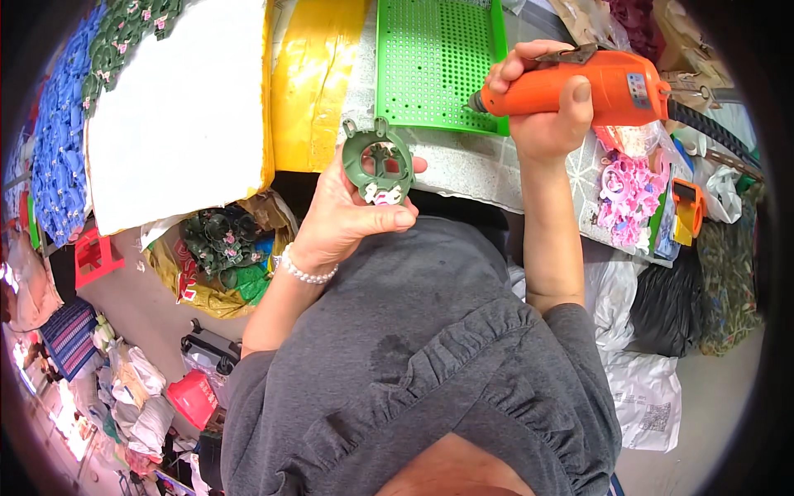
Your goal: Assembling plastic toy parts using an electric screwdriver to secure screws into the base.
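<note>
My left hand (331, 217), with a beaded bracelet at the wrist, grips a dark green ring-shaped plastic housing (354, 157). Its round opening faces up, and small white and pink pieces show at its near edge. Thumb and fingers close around it from both sides. In my right hand (547, 132) is an orange electric screwdriver (612, 87), lying roughly level with its dark tip to the left. A black coiled cord runs off its right end. The tip is over the near right corner of a green perforated tray (442, 66), apart from the housing.
On the left, a white board (178, 107) has green parts and blue parts (59, 157) beyond it. A lined bag of green parts (222, 240) stands below. Pink parts (624, 194) and an orange tape dispenser (686, 211) sit on the right. Yellow tape (318, 83) covers the middle.
</note>
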